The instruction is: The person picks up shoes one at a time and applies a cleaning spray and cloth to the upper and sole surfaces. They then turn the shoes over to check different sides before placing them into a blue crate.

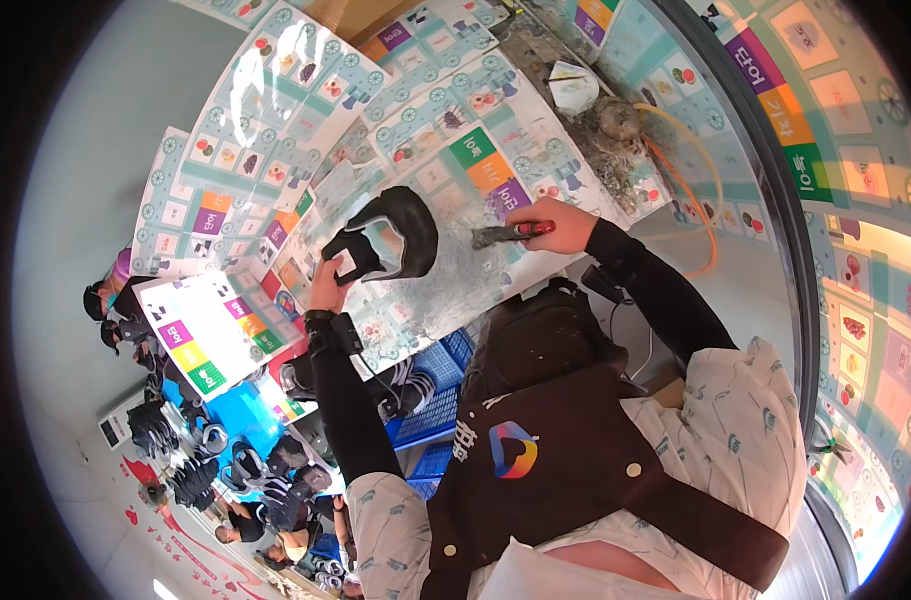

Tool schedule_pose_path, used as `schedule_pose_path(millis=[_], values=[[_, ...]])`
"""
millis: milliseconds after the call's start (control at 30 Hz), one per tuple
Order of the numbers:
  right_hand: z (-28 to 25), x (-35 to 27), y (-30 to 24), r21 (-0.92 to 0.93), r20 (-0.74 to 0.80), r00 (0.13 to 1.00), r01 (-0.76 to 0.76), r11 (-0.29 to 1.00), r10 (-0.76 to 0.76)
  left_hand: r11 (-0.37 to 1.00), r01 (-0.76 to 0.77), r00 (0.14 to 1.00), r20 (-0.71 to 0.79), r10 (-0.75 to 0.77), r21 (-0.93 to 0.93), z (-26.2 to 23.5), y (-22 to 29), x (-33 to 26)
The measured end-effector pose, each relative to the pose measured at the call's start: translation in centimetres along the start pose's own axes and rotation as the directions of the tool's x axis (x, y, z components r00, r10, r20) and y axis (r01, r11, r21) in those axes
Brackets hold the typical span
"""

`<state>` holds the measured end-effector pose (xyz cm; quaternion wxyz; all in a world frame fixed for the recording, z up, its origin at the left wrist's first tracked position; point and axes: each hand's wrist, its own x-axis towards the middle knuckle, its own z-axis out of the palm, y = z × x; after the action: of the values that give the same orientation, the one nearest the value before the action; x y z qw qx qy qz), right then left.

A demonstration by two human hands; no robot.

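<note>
My left hand [326, 288] is closed on the near left end of a black, curved, ring-like piece [422, 228]. This piece has a pale inner edge and looks like a shoe upper, though its exact kind is unclear. It is over the table [446, 300], which is covered with printed sheets. To its right, my right hand [566, 226] grips the red handle of a brush [494, 237]. The brush's dark head points left toward the black piece, with a gap between them. Grey smears mark the sheet under the brush.
Upright patterned panels [276, 110] enclose the table's far and left sides. A white container [576, 88] stands on a dirty ledge at the far right, near an orange hose [711, 240]. Blue crates [421, 415] holding black-and-white pieces sit below the near edge. Other people work at lower left.
</note>
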<state>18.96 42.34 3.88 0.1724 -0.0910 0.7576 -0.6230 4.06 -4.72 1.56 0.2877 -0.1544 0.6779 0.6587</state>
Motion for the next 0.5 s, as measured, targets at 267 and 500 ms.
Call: schedule_pose_path(millis=[267, 500], values=[[-1.4, 1.3, -3.9, -0.218, 0.156, 0.977, 0.181, 0.959, -0.149, 0.797, -0.233, 0.963, 0.248, 0.108, 0.558, -1.4, 2.0, 1.2], [-0.9, 2.6, -4.3, -0.308, 0.253, 0.933, 0.329, 0.893, -0.256, 0.548, -0.348, 0.929, 0.359, 0.093, 0.761, 1.8, 3.8, 0.9]])
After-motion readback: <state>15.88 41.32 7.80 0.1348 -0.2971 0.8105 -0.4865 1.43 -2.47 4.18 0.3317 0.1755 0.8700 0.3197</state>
